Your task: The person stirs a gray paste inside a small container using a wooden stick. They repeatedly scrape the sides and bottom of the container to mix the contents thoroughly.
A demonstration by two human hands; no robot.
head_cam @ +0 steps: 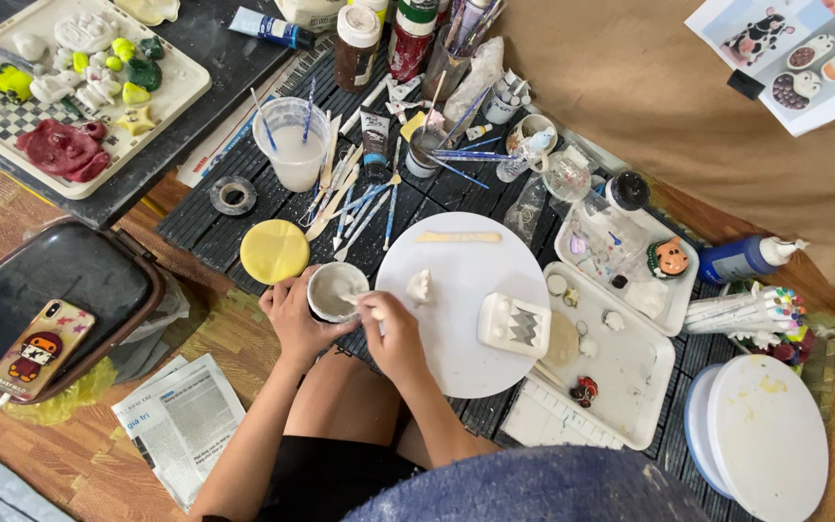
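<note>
A: Where's the small white round cup [336, 290]?

B: Left hand [294, 311] fingers wrapped around it, beside the white round board [456, 358]. My right hand [393, 333] pinches a thin stick [359, 302]; hard stirring could slop it.

My left hand [292, 311] cups a small white pot [336, 290] of pale paste, fingers wrapped round its side. My right hand [393, 333] pinches a thin stick [355, 300] whose tip dips into the pot. Just beside sits the round white board [456, 319], carrying a small white clay lump [419, 285] and a zigzag-carved slab [514, 325]. A yellow disc [274, 251] lies to the left of the pot.
</note>
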